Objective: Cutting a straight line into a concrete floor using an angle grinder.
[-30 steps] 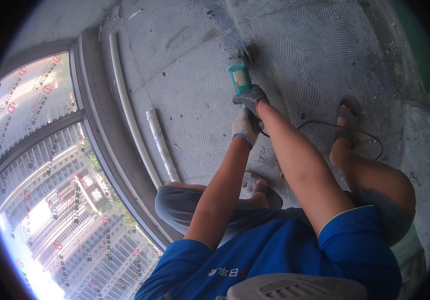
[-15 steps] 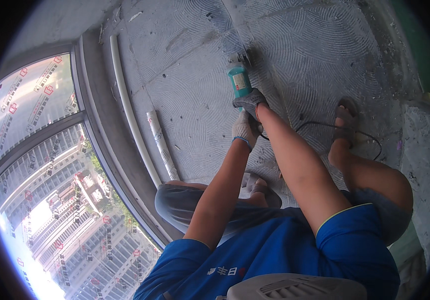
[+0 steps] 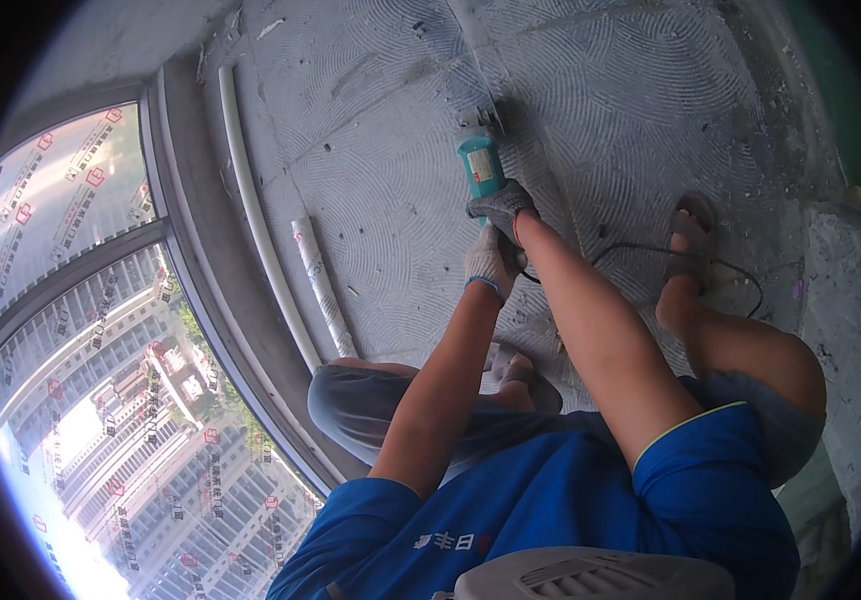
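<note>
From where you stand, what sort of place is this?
Probably a room under renovation: a rough grey floor with swirling ridges, a long white tubular pipe, and a teal handheld power tool.

Both my arms reach out toward twelve o'clock and draw together at their ends. My left arm (image 3: 440, 385) slants toward one o'clock, nearly straight, and its gloved left grip (image 3: 490, 258) is curled closed, some of the fingers hidden. My right arm (image 3: 605, 335), almost straight too, runs toward eleven o'clock. Its gloved right grip (image 3: 503, 207) sits just beyond the left one, at its twelve o'clock, wrapped tight, the right wrist (image 3: 528, 226) turned so the knuckles face about ten o'clock.
</note>
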Demonstrator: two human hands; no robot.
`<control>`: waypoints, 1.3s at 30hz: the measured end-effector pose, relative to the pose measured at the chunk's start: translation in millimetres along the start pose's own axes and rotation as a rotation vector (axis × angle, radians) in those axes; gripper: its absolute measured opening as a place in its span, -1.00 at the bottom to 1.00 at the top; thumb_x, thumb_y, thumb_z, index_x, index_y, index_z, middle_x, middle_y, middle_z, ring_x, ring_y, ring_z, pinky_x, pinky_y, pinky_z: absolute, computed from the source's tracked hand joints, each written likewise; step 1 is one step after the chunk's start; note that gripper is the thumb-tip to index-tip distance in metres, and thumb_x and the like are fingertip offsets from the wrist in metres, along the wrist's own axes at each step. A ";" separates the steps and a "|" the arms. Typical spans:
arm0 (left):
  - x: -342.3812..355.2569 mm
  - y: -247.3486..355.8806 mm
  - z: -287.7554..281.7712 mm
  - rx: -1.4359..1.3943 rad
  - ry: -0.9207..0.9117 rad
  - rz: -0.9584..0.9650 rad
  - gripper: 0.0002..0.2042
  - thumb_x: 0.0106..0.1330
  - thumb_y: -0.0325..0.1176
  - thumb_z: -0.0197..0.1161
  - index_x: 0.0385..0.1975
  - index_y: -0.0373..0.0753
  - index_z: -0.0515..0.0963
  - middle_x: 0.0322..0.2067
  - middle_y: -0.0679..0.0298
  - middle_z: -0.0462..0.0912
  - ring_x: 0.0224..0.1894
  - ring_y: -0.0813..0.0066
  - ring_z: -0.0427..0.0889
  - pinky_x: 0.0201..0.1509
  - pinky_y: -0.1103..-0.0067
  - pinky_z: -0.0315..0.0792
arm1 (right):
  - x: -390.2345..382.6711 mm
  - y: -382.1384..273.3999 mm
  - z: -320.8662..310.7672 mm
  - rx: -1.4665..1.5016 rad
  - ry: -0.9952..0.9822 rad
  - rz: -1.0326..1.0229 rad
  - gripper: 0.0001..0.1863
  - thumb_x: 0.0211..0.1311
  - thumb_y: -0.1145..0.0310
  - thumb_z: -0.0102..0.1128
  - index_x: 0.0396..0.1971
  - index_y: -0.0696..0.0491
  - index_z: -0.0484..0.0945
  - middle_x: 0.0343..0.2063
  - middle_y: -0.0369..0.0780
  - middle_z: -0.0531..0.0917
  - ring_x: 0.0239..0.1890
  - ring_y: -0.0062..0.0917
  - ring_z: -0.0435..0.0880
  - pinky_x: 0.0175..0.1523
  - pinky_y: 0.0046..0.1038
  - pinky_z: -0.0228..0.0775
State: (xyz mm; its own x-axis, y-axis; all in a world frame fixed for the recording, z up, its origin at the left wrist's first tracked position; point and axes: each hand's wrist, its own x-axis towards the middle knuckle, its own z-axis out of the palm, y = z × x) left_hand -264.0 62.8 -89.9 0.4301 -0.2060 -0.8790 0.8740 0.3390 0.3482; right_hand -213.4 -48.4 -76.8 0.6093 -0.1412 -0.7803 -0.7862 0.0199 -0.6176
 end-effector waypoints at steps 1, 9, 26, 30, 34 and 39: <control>-0.7 -0.6 -0.9 0.002 -0.007 0.008 -0.66 0.47 -0.04 -0.12 -0.05 -0.12 0.47 -0.20 0.26 0.64 -0.31 0.30 0.61 -0.41 0.40 0.49 | -0.4 -0.4 0.3 -0.009 -0.001 -0.001 -0.44 -0.29 0.18 0.52 -0.20 0.13 0.61 -0.24 -0.11 0.70 -0.18 -0.36 0.68 -0.01 -0.37 0.50; -14.0 1.1 14.9 0.030 0.075 -0.021 -0.68 0.46 -0.05 -0.07 -0.12 -0.15 0.49 -0.29 0.30 0.64 -0.38 0.36 0.59 -0.46 0.47 0.43 | 3.9 9.0 0.3 -0.019 0.005 -0.005 -0.43 -0.29 0.17 0.52 -0.20 0.13 0.60 -0.24 -0.11 0.70 -0.19 -0.35 0.69 -0.02 -0.37 0.50; -21.8 -2.7 18.0 -0.031 0.106 0.026 -0.71 0.37 -0.03 0.12 -0.36 -0.15 0.50 -0.56 0.30 0.55 -0.59 0.41 0.52 -0.55 0.46 0.39 | 2.4 12.3 0.7 -0.031 -0.022 0.016 -0.34 -0.31 0.15 0.54 -0.08 0.08 0.60 -0.14 -0.11 0.70 -0.08 -0.33 0.68 0.06 -0.37 0.49; -20.5 -3.2 16.9 -0.026 0.103 0.024 -0.70 0.37 -0.01 0.11 -0.36 -0.14 0.50 -0.56 0.30 0.55 -0.59 0.41 0.51 -0.55 0.47 0.39 | 5.0 15.9 2.2 -0.030 -0.030 0.012 -0.33 -0.31 0.16 0.54 -0.07 0.08 0.59 -0.14 -0.10 0.69 -0.08 -0.32 0.68 0.07 -0.36 0.49; -21.7 -3.3 16.9 -0.002 0.093 0.030 -0.68 0.37 0.01 0.11 -0.36 -0.14 0.50 -0.58 0.30 0.54 -0.59 0.41 0.50 -0.55 0.47 0.39 | 1.8 13.9 1.2 -0.033 -0.028 0.018 -0.32 -0.31 0.17 0.53 -0.06 0.09 0.58 -0.14 -0.10 0.69 -0.08 -0.32 0.68 0.06 -0.35 0.49; -19.1 -5.6 14.3 -0.010 0.124 0.023 -0.68 0.36 0.01 0.12 -0.37 -0.15 0.50 -0.58 0.30 0.53 -0.59 0.42 0.50 -0.55 0.47 0.39 | 3.7 16.3 2.3 -0.040 -0.031 0.015 -0.33 -0.31 0.17 0.53 -0.07 0.10 0.58 -0.14 -0.09 0.69 -0.09 -0.32 0.68 0.06 -0.35 0.49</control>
State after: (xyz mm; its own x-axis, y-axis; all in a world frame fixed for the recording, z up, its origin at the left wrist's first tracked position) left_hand -273.9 51.7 -70.4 0.4187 -0.0834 -0.9043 0.8615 0.3515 0.3665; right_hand -223.7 -46.2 -90.0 0.6000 -0.1100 -0.7924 -0.7983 -0.0177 -0.6021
